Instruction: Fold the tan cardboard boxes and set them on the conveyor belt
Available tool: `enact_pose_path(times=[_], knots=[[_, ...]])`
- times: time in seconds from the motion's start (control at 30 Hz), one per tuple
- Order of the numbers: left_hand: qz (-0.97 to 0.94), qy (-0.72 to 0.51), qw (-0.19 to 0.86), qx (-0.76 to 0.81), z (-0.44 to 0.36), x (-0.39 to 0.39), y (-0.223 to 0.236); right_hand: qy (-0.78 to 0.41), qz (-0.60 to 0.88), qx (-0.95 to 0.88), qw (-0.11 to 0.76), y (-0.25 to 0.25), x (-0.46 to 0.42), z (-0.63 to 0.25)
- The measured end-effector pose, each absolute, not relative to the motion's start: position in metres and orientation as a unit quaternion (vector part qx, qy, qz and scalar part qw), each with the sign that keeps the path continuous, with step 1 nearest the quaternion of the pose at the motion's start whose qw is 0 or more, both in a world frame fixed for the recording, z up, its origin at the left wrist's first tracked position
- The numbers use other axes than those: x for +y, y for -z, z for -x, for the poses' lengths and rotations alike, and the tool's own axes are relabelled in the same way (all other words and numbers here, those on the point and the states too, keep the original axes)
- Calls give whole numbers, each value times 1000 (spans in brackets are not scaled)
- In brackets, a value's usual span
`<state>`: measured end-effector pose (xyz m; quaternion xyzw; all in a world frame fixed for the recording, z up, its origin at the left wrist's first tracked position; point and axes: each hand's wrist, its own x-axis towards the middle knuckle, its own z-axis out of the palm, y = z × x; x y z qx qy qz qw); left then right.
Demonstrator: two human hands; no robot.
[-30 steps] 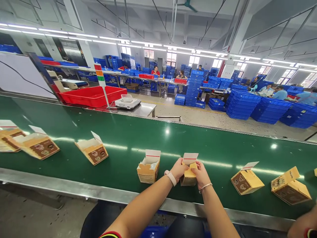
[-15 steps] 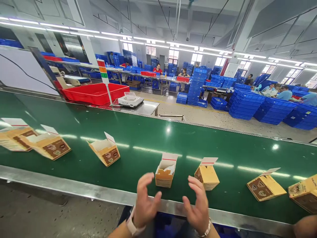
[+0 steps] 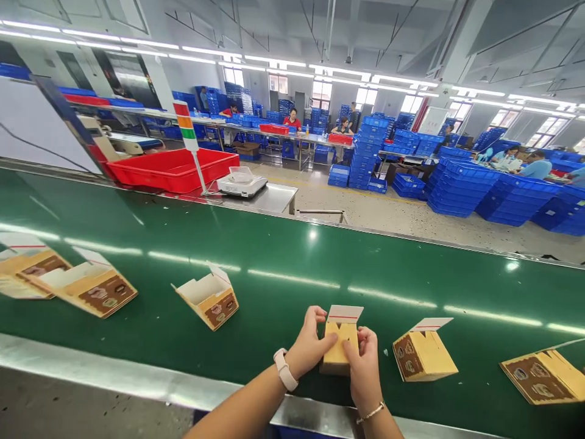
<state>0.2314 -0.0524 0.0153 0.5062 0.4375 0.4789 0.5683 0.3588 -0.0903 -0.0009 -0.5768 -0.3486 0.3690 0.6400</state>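
Left hand [image 3: 311,341] and right hand [image 3: 363,366] are gripping a yellow carton [image 3: 336,347] over the green conveyor belt [image 3: 292,244], thumbs pressing its front, a white red-striped tab [image 3: 345,313] standing up at its top. Another carton [image 3: 425,353] is lying just right, an open carton [image 3: 208,299] further left. Beyond the belt, a digital scale [image 3: 242,185] is sitting beside a red bin [image 3: 169,171].
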Motion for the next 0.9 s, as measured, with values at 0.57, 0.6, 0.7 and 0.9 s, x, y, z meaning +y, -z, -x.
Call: enact_pose_path(times=[0.57,0.6,0.7,0.9], knots=[[-375,-315,803,339,-302,-39,-35,-284,593,-195,728,-2,-97,-393],[-389,-320,797,335,-303,-38,-37,-267,592,-198,734,-3,-98,-395],[-432,-335,773,323,-300,-37,-42,-224,597,-219,738,-8,-101,-396],[-435,-308,753,385,-311,-33,-56,-247,614,-216,718,-16,-93,-400]])
